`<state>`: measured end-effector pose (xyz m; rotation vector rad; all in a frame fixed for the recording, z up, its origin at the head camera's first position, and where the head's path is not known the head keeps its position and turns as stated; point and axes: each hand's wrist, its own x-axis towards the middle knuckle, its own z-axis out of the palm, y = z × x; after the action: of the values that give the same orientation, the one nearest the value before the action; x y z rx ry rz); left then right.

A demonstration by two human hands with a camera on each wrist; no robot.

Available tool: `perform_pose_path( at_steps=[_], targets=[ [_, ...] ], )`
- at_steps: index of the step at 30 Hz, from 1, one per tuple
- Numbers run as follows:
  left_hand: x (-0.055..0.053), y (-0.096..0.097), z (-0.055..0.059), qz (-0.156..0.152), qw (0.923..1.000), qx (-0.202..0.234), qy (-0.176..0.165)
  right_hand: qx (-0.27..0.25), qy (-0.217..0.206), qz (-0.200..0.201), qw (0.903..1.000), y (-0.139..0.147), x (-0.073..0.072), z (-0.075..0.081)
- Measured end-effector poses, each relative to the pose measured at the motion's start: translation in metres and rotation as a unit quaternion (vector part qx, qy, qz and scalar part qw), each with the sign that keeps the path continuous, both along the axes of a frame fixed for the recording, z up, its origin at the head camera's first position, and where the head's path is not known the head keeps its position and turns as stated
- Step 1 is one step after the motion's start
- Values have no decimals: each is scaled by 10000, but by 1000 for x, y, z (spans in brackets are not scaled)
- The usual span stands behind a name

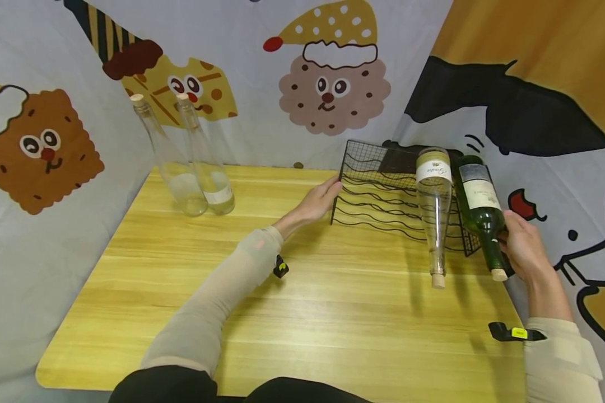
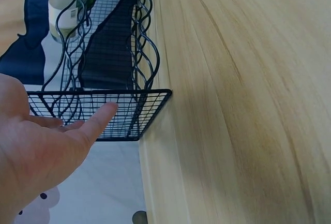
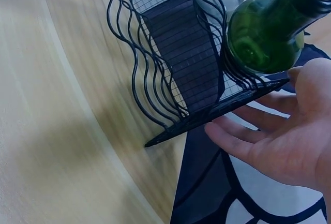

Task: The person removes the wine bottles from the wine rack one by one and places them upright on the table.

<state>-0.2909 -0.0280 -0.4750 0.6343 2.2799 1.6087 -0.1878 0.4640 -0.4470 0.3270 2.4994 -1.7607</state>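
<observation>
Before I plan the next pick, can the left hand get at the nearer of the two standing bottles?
Probably yes: only bare tabletop shows between the left hand and that clear bottle, and the hand seems merely to rest against the wire rack.

A light wooden table (image 1: 333,302), behind it a white cloth (image 1: 254,112) with cartoon biscuits (image 1: 302,95) and cheese (image 1: 217,84).
</observation>
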Motion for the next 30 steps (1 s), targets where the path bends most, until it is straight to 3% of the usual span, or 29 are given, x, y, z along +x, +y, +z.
perform_pose_path(
  at_steps=[4, 8, 15, 21, 30],
  targets=[
    [0, 1, 0, -9, 10000, 33, -25, 795, -98, -3, 9968, -1, 0, 3],
    [0, 1, -1, 14, 10000, 51, -54, 1018, 180, -69, 9946, -3, 0, 6],
    [0, 1, 1, 3, 10000, 11, -64, 877, 850, -259, 9922, -8, 3, 11],
    [0, 1, 1, 10, 9999, -11, -107, 1588, 1016, -439, 9811, -14, 9, 16],
    [1, 2, 1, 86, 9999, -61, -118, 2114, 1273, -533, 9676, -26, 18, 26]
  ],
)
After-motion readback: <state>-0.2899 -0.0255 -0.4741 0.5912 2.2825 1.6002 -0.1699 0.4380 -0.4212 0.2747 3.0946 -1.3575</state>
